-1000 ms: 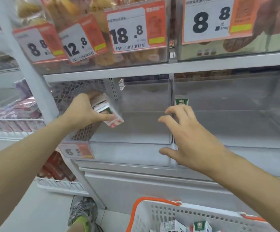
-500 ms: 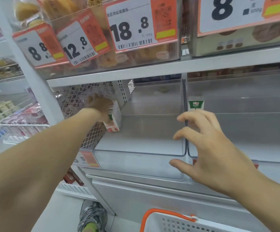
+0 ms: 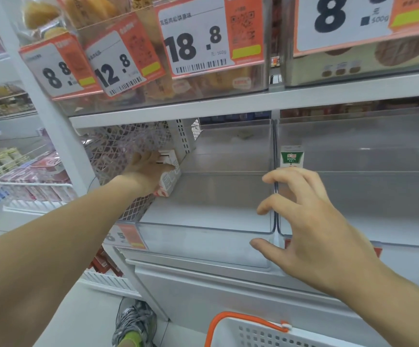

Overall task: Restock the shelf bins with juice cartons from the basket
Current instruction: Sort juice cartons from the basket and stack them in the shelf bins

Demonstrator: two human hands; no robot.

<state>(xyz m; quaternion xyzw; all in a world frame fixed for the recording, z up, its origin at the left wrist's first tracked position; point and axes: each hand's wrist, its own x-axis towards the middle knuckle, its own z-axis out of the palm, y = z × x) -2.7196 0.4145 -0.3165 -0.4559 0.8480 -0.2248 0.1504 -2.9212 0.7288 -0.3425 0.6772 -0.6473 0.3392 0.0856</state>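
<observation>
Left hand (image 3: pixel 146 171) fingers clamped on juice carton (image 3: pixel 169 172) in bin (image 3: pixel 203 244), right hand (image 3: pixel 311 221) fingers apart

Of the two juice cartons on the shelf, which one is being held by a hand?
The red-and-white carton at the left bin's left wall; the left hand grips it. The green-labelled carton stands free in the right bin, beyond the open right hand.

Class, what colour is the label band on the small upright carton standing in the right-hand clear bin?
Green, with white "100%" lettering, on the small upright white carton; the head view shows it.
</observation>
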